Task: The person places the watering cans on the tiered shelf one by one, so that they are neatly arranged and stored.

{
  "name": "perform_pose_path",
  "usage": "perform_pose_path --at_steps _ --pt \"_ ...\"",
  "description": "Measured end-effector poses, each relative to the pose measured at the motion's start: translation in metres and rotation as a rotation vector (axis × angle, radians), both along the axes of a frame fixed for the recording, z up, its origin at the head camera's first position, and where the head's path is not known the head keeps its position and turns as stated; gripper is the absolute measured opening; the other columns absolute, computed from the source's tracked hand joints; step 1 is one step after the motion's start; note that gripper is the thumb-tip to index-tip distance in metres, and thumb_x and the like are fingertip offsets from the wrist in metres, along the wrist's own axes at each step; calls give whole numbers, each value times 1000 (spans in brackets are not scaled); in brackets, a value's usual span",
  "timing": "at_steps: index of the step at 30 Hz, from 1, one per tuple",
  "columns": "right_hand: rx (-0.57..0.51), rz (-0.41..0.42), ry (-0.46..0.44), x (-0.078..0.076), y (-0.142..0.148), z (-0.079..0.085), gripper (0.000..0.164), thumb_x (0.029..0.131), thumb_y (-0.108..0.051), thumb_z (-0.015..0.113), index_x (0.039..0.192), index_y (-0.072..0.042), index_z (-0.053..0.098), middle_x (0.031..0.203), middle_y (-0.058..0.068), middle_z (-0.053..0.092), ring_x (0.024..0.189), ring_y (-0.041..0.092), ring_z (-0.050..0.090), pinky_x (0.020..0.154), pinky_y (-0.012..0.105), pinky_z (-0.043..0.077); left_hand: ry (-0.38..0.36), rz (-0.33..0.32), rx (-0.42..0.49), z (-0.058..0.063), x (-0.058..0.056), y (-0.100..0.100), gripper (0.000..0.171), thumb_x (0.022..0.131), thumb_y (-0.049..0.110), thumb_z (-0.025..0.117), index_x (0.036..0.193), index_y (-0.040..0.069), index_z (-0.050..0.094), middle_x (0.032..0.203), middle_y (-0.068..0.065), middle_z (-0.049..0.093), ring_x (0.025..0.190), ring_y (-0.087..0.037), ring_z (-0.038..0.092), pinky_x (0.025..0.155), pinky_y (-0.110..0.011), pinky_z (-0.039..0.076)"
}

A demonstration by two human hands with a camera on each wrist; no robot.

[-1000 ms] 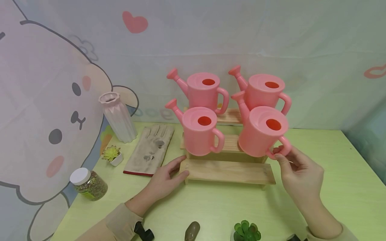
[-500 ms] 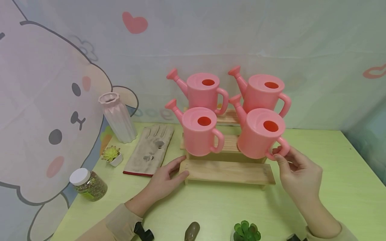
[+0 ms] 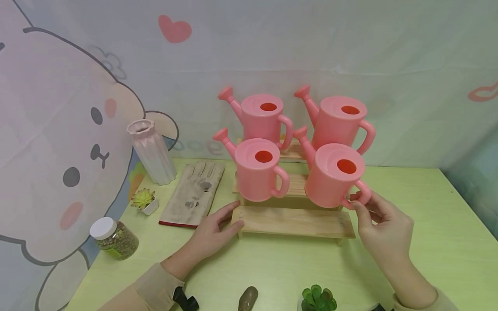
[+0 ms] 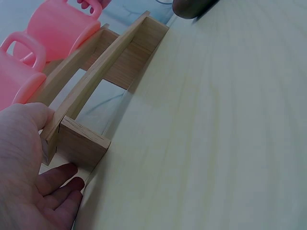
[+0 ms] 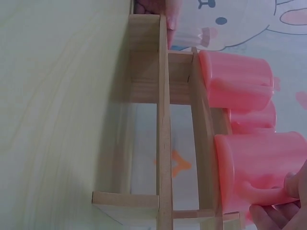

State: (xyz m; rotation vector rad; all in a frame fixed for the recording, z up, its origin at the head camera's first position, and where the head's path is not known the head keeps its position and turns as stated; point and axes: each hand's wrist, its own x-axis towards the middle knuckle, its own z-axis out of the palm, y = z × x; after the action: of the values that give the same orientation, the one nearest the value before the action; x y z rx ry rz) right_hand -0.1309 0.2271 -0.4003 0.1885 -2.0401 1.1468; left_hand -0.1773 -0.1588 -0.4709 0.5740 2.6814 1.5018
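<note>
Pinched by its handle in my right hand (image 3: 385, 229), a pink watering can (image 3: 330, 181) leans a little at the right end of the middle step. A similar pink watering can (image 3: 254, 172) stands to its left on that step. Behind them, a back-left watering can (image 3: 258, 121) and a back-right watering can (image 3: 336, 125) are on the top step. My left hand (image 3: 214, 231) grips the left end of the low step of the wooden stand (image 3: 292, 221). In the left wrist view, the thumb (image 4: 41, 115) lies over the board with fingers below, beside the leg.
To the left are a work glove (image 3: 192, 194), a pale ribbed vase (image 3: 153, 151), a small yellow-green succulent (image 3: 144, 198) and a white-lidded jar (image 3: 114, 237). Near the front edge lie a brown rounded object (image 3: 247, 298) and a green succulent (image 3: 317, 298). A printed cloth (image 3: 272, 43) hangs behind.
My right hand has brought its watering can slightly left and toward me, its spout lower. The back-left can has turned slightly. My left hand has kept its place.
</note>
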Motion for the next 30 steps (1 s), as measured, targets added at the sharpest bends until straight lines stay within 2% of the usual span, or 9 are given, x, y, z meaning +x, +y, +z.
perform_pose_path --at_steps 2,4,8,14,20,24,26,30 --pt "10 0 15 0 0 0 36 83 3 80 117 -9 78 95 -19 76 86 -14 70 76 4 55 -3 0 -1 0 0 0 59 96 44 70 150 25 52 149 -1 59 136 -23 59 114 -42 50" --pt "22 0 45 -2 -1 0 38 81 5 81 117 -7 78 93 -4 79 87 -15 69 76 3 54 -4 1 -2 1 0 0 59 96 44 70 150 26 52 149 -1 58 136 -23 59 114 -42 50" --pt "40 8 97 -5 -2 0 42 77 11 81 117 -2 76 92 21 78 89 -17 68 78 2 53 -11 4 0 1 0 -1 59 96 45 70 150 26 52 149 0 59 136 -21 59 114 -40 50" --pt "34 42 80 -7 -4 1 43 78 12 80 119 -1 74 95 22 77 90 -15 69 78 3 54 -12 4 12 2 2 -2 59 96 45 70 150 27 52 146 -1 61 135 -19 60 114 -40 50" --pt "44 62 49 -7 -6 2 45 84 4 79 126 -9 72 104 17 78 95 -12 69 82 5 54 -13 4 9 2 3 -4 60 96 46 70 150 27 51 144 -3 63 135 -19 60 115 -41 49" --pt "42 56 34 -8 -5 2 52 85 1 79 134 -11 67 114 16 75 103 -10 68 87 4 53 -15 10 11 2 3 -4 60 96 46 70 150 27 52 145 -3 63 135 -19 60 114 -40 49" --pt "28 43 38 -7 -5 5 55 85 0 78 138 -10 64 118 18 73 109 -8 66 92 4 51 -12 10 18 2 3 -4 60 96 46 70 150 27 51 145 -2 62 135 -19 60 114 -40 49" --pt "-5 25 134 1 -9 22 48 88 0 73 135 2 63 120 25 70 118 -2 63 102 8 49 -12 -8 27 3 1 -2 61 96 44 70 151 26 50 144 -2 63 135 -18 59 115 -40 49"
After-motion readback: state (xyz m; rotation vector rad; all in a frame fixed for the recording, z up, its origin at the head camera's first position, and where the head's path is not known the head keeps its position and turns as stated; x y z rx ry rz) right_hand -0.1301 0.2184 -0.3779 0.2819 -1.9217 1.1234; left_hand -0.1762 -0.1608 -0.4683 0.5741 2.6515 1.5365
